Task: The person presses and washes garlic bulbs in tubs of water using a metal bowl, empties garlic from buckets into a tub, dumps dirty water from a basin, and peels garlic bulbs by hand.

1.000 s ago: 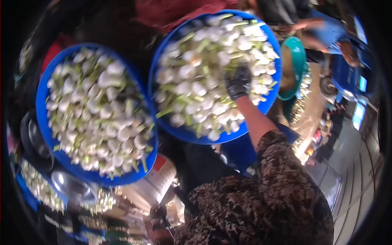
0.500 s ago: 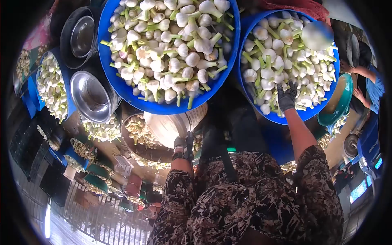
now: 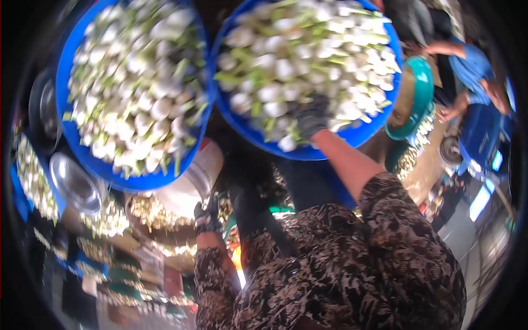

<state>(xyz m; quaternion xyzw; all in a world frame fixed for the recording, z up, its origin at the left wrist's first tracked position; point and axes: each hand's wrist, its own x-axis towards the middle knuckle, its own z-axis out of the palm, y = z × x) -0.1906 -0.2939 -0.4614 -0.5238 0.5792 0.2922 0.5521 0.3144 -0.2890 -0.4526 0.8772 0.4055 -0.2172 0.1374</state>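
Note:
My right hand (image 3: 312,116), in a dark glove, reaches into the right blue tub (image 3: 263,149), heaped with white garlic bulbs (image 3: 283,69) on green stems. Its fingers look spread over the bulbs near the front rim, smeared by motion. Lower left, my gloved left hand (image 3: 208,215) is at the lower edge of a tilted white bucket (image 3: 190,184), its fingers closed there. The bucket overlaps the front of a second blue tub (image 3: 61,99), which is also full of garlic bulbs (image 3: 140,93).
Metal bowls (image 3: 77,181) stand at the left beside more garlic (image 3: 33,176). On the right, a person in a blue shirt (image 3: 474,69) is by a green basin (image 3: 426,88). A wide pan of pale garlic pieces (image 3: 154,212) sits below the bucket.
The view has swung, so both tubs and the bucket appear farther left. My right hand has stayed among the bulbs in the right tub; my left hand remains at the bucket.

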